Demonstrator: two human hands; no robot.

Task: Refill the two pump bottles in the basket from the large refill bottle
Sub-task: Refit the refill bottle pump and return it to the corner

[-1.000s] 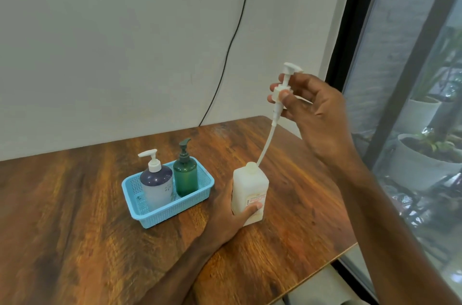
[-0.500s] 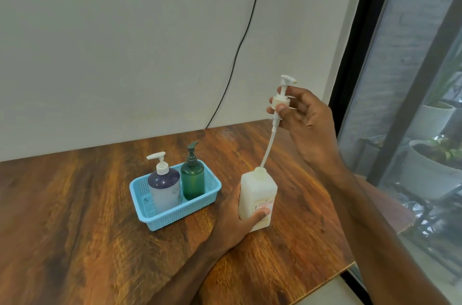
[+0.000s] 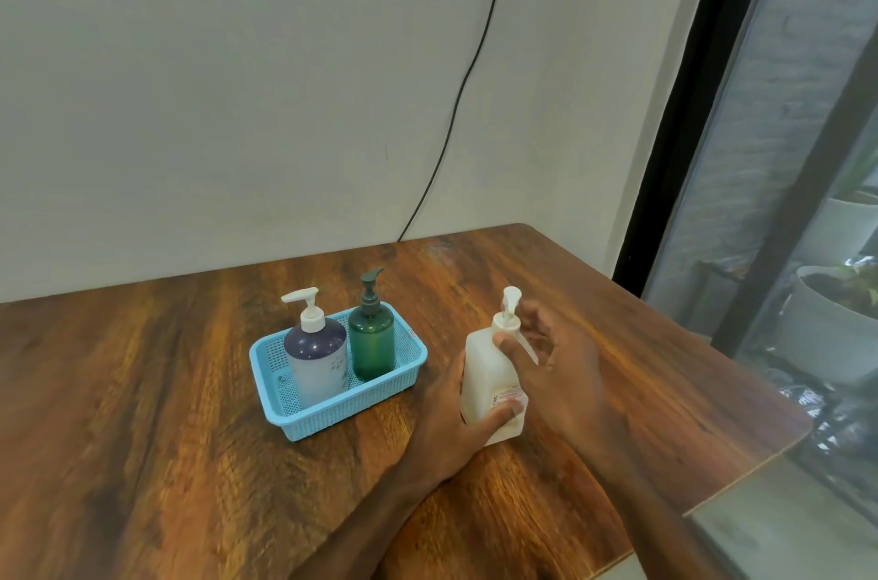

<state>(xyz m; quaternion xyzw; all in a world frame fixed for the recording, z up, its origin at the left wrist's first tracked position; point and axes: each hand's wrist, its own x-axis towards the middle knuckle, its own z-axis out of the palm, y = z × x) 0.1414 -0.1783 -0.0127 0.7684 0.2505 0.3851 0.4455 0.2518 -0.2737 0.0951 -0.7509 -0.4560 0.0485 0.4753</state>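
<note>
The left hand (image 3: 456, 418) was clamped round the body of the refill bottle (image 3: 482, 365), which stood on the table (image 3: 142, 389). Directly above that grip, the right hand (image 3: 556, 370) pinched the pump collar (image 3: 504, 322) seated on its neck. Recommended practice: brace the lower grip and turn the collar squarely, bottle upright. The label (image 3: 507, 395) beside the left thumb was illegible; left of the grip, the basket (image 3: 332, 418) held the purple pump bottle (image 3: 316, 356) and the green pump bottle (image 3: 371, 342), both capped.

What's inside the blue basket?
Two pump bottles stand inside the basket: a purple bottle with a white pump and a green bottle. The basket floor right under them is covered.
</note>
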